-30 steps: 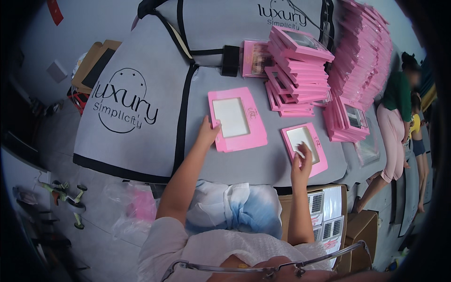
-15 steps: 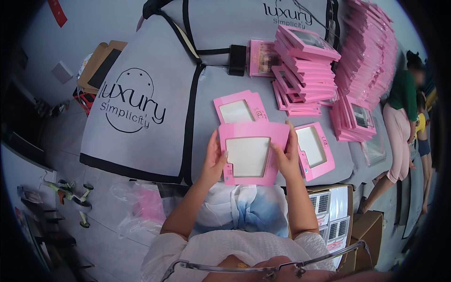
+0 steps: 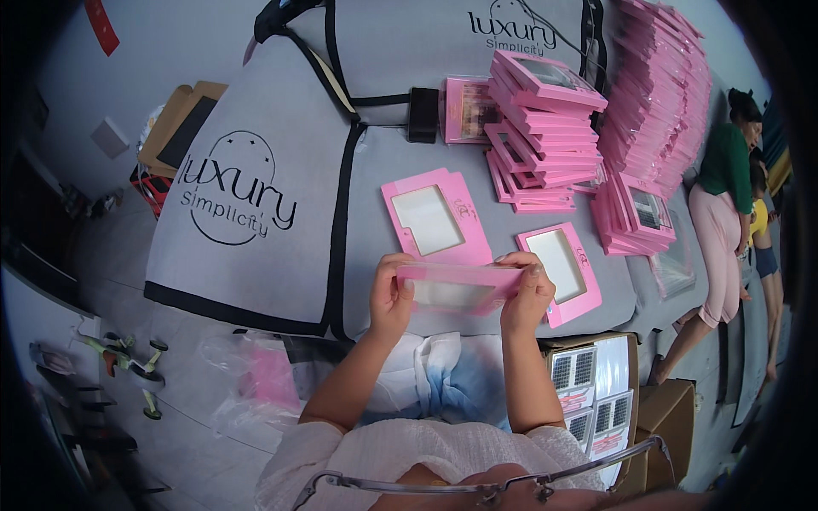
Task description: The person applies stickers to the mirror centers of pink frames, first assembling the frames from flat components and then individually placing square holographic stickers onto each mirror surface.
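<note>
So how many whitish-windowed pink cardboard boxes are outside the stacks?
3 visible: held box between left hand and right hand; left box and right box on the grey sofa. More may be hidden.

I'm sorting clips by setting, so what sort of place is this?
Probably a home living room doubling as a packing spot: what looks like a grey sofa bears stacks of pink boxes, and a small green ride-on toy stands on the tiled floor.
</note>
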The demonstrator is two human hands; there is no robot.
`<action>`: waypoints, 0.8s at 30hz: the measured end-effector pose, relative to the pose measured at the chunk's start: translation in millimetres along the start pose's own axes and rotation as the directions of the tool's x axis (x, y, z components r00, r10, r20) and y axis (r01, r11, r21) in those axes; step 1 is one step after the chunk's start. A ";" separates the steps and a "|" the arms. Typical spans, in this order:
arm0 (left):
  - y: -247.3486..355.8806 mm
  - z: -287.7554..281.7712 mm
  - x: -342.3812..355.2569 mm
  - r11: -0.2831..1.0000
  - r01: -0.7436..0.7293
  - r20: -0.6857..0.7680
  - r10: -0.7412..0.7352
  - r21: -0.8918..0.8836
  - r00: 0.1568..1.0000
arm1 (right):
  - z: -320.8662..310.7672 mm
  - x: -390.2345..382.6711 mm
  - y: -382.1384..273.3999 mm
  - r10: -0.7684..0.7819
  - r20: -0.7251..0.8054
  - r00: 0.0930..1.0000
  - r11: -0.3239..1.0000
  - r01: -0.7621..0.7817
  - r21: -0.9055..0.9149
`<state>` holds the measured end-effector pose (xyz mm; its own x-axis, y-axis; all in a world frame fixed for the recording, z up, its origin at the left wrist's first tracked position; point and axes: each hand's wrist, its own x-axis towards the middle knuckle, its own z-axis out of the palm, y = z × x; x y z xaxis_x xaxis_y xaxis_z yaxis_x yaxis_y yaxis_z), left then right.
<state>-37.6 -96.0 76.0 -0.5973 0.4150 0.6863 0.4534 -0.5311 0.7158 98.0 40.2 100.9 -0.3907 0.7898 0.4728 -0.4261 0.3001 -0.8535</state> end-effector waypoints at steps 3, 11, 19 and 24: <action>11.0 -4.9 3.5 0.989 0.108 -0.062 -0.102 0.103 0.993 | 6.7 -2.2 -10.1 0.094 -0.003 0.996 0.995 -0.094 -0.016; 27.0 8.2 0.2 0.989 0.129 -0.245 -0.109 0.066 0.963 | 27.9 -6.5 -35.2 0.006 -0.120 0.993 0.972 -0.034 -0.233; 27.4 -5.8 -11.4 0.756 -0.243 0.202 0.148 0.608 0.968 | 20.3 -6.8 -50.0 0.134 0.045 0.990 0.976 -0.124 -0.179; 44.0 -9.3 -3.0 0.759 -0.182 0.206 0.064 0.625 0.976 | 15.2 -9.8 -35.5 0.089 0.126 0.988 0.996 -0.084 -0.044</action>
<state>-22.0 -127.5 104.3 -0.4177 0.5234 0.7427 0.8665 -0.0166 0.4990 104.6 13.8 129.9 -0.5267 0.7395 0.4191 -0.3558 0.2559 -0.8988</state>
